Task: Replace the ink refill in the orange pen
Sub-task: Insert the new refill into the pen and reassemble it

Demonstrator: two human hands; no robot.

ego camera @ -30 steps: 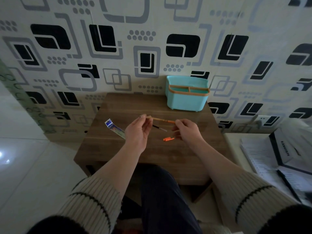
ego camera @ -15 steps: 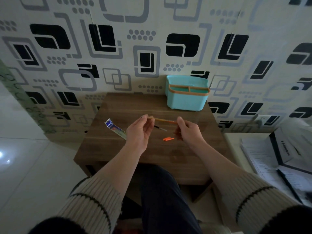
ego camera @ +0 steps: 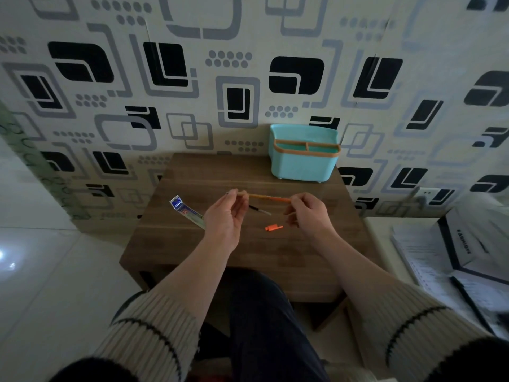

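Observation:
Both my hands hold the orange pen barrel (ego camera: 268, 197) level above the small wooden table (ego camera: 242, 260). My left hand (ego camera: 225, 219) pinches its left end, where a thin refill tip shows. My right hand (ego camera: 308, 213) pinches its right end. Below the barrel a thin refill (ego camera: 260, 210) with a dark end lies on the table. An orange pen cap (ego camera: 273, 228) lies just left of my right hand. A blue and clear refill packet (ego camera: 187, 212) lies partly behind my left hand.
A teal organiser box (ego camera: 303, 164) with an orange rim stands at the table's back right, against the patterned wall. Papers and a dark-edged box (ego camera: 454, 252) lie on a surface to the right. My knees are under the table's near edge.
My right hand has slid a little to the right along the barrel, and both hands have lifted slightly. The cap and loose refill on the table have not moved.

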